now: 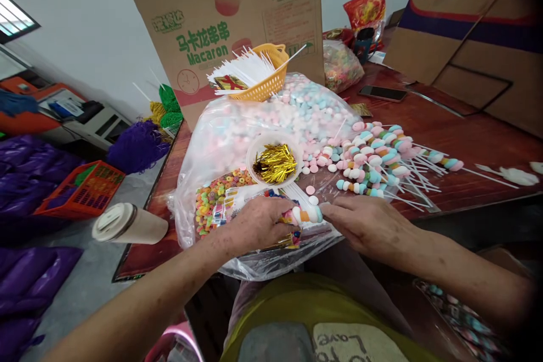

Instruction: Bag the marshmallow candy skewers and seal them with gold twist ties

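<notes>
My left hand (258,220) is closed around a candy skewer (303,215) with white, orange, pink and blue pieces. At its blue end, the fingertips of my right hand (369,223) are pinched together and touch it. Just behind the skewer lie a loose white and a pink candy (310,190). A round plastic bowl (250,161) of gold twist ties (278,164) stands beyond my hands. Under and beside my left hand are printed wrappers (231,203) and small ring candies (206,203). White sticks (299,195) lie between the bowl and my hands.
Finished skewers (377,153) are piled at the right. Behind the bowl, a large clear bag (212,130) of pastel candies supports a yellow basket (258,90) of sticks. A lidded cup (129,223) stands at the left table edge. A phone (384,93) and cardboard boxes (237,5) are farther back.
</notes>
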`<state>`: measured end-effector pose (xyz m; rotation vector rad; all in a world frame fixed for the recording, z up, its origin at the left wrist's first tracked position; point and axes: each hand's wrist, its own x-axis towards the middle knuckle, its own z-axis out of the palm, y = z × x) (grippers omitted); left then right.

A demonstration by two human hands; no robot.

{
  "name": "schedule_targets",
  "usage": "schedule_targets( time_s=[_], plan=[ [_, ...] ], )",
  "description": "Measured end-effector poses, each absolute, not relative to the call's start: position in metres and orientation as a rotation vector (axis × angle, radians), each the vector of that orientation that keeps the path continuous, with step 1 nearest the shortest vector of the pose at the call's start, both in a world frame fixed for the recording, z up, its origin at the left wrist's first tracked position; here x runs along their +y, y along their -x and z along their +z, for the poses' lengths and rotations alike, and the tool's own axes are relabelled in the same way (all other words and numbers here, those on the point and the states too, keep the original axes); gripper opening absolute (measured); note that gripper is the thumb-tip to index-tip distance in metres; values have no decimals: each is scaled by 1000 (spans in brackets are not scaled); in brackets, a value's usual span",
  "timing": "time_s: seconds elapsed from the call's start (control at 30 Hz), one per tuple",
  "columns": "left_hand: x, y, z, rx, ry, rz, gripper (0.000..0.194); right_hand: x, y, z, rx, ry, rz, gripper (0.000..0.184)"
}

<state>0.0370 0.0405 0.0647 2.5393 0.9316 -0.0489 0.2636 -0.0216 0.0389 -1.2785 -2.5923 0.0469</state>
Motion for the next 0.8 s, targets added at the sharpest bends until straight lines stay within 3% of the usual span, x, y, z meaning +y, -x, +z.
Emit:
schedule_targets(
  time_s=[0.1,0.17,0.3,0.4,0.57,0.8],
  plan=[
    [41,-39,70,999,-2438,-66,22,-25,-255,41,-2521,1306,-320,41],
    [40,-41,71,1019,-2400,-74,20,-26,-248,41,-2553,1322,-328,49],
    [36,-46,67,1043,-2335,-82,20,-25,-240,43,-2657,1328,-42,38],
    [34,-49,64,1090,-2359,-90,32,-21,-239,44,-2664,1340,172,22],
    [48,-48,66,944,-2333,-314,55,-17,-243,43,-2679,1331,330,22],
    [57,-46,54,809,-1725,-507,34,-20,-244,34,-2684,1289,379,27]
  ],
)
